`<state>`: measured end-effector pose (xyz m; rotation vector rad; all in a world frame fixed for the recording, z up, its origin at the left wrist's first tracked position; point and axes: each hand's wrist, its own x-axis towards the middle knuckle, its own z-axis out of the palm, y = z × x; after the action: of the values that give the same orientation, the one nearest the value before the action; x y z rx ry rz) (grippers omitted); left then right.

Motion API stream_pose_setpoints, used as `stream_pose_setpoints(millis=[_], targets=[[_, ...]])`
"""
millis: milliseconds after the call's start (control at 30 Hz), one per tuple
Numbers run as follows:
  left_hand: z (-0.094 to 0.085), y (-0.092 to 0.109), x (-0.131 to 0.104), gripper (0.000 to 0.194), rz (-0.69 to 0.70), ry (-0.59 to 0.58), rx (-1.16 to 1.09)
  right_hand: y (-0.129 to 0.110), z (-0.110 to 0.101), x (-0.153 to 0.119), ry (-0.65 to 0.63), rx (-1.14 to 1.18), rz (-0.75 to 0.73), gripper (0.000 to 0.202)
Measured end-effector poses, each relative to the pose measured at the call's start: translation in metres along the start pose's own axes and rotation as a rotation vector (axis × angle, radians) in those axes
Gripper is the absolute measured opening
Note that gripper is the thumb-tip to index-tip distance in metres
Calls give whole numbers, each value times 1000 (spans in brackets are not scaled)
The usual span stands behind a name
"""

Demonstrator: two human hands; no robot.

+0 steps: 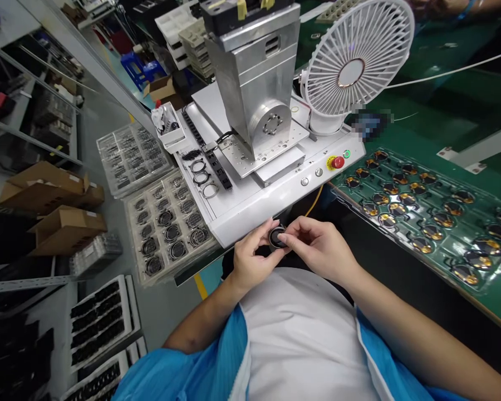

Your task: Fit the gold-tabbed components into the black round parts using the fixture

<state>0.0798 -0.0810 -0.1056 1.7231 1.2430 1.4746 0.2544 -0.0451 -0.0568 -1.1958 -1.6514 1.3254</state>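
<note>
In front of my belly, at the near edge of the white machine, both hands meet around a small round black watch case point(276, 236) with a metallic rim. My left hand point(251, 257) is closed on its left and lower side, thumb and fingers at the rim. From the right, my right hand point(322, 245) pinches the same part, with the thumb over its face. The fingers cover some of the rim, so its details are hard to make out. Several thin metal rings point(201, 177) lie on the machine's left side, beside a black slotted strip point(219, 171).
The white machine point(250, 214) carries a metal block point(259, 72), a red stop button point(337, 162) and a fan point(350, 72). Left stands a tray of round parts point(176, 249); right, on the green table, a clear tray of orange-black parts point(432, 231). Another person's hand point(442, 6) shows at the top right.
</note>
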Motion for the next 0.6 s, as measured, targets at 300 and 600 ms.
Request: stream_pose_setpoints(millis=[300, 600], targets=[[-1, 4, 1, 73, 20, -7, 42, -3, 3, -1, 54, -27, 15, 30], [0, 5, 0, 69, 7, -5, 34, -6, 7, -1, 76, -57, -11, 26]])
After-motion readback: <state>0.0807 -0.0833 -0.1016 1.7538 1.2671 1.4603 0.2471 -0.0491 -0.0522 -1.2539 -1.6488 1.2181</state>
